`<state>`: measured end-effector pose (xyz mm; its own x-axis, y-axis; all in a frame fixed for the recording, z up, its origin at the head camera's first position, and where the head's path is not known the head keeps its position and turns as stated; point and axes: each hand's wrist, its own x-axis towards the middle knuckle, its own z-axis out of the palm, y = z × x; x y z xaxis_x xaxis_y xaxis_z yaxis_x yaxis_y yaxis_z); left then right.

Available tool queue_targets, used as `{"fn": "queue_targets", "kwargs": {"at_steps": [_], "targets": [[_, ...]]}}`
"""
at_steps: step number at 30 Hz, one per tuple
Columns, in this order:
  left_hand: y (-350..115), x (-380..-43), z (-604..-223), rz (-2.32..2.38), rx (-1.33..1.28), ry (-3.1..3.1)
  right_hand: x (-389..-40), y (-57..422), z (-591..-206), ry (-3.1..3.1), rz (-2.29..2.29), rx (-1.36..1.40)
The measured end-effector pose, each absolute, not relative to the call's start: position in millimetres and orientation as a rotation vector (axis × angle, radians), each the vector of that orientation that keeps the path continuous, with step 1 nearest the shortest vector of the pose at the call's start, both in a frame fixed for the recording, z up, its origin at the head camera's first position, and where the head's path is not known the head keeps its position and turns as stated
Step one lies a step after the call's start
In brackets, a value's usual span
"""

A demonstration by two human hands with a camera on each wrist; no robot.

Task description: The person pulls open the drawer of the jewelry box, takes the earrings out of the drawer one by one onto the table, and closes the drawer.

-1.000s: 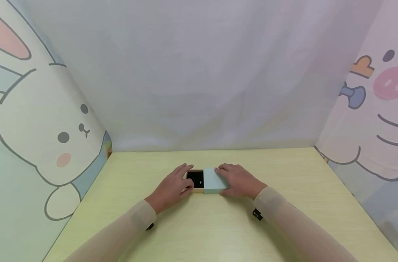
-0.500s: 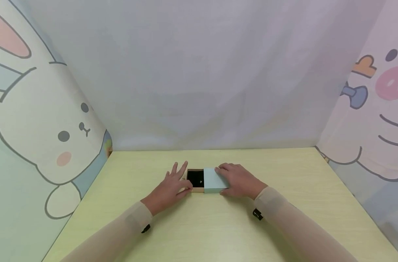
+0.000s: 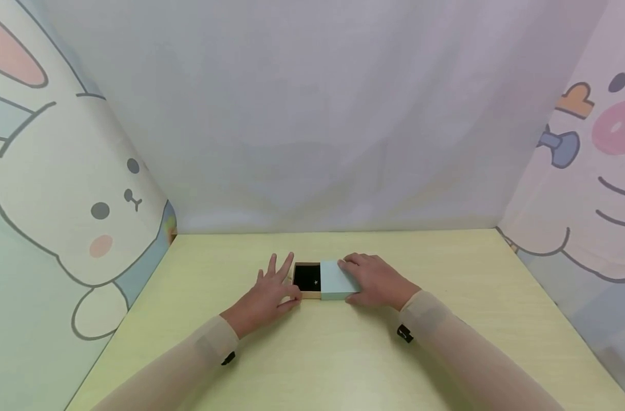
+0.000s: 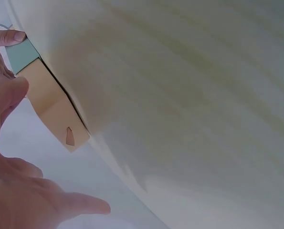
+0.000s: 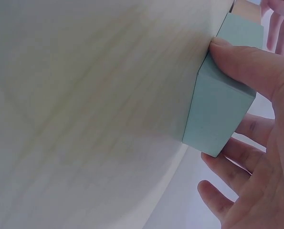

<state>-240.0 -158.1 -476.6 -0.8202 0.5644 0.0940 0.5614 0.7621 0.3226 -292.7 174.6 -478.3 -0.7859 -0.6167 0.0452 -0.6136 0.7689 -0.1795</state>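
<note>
A small box lies on the table, its tan drawer (image 3: 310,295) pulled out to the left of a mint sleeve (image 3: 335,277). A black lining (image 3: 306,277) with a tiny pale star fills the drawer's visible inside. At the drawer's near left corner, my left hand (image 3: 263,302) has thumb and index tips together, apparently pinching its edge. The other fingers are spread upward. My right hand (image 3: 379,279) grips the sleeve, thumb on its near side in the right wrist view. A small notch (image 4: 70,137) shows in the drawer's end. The sleeve covers the drawer's right part.
The box rests on a pale wooden table (image 3: 322,354). A light grey curtain (image 3: 312,125) hangs behind the table's back edge. Panels with a printed rabbit (image 3: 86,194) and a printed pig (image 3: 595,171) stand at either side.
My left hand has drawn slightly left, and its outer fingers have lifted off the drawer and spread. Right hand and sleeve keep their place; the drawer stays out by the same amount.
</note>
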Motion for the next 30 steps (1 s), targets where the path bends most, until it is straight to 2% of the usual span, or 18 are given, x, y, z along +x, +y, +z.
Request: {"fn": "queue_targets", "kwargs": {"at_steps": [30], "targets": [[-141.2, -210.7, -482.4, 0.386, 1.012, 2.882, -291.3, 175.0, -475.7, 2.935, -0.304, -1.044]]}}
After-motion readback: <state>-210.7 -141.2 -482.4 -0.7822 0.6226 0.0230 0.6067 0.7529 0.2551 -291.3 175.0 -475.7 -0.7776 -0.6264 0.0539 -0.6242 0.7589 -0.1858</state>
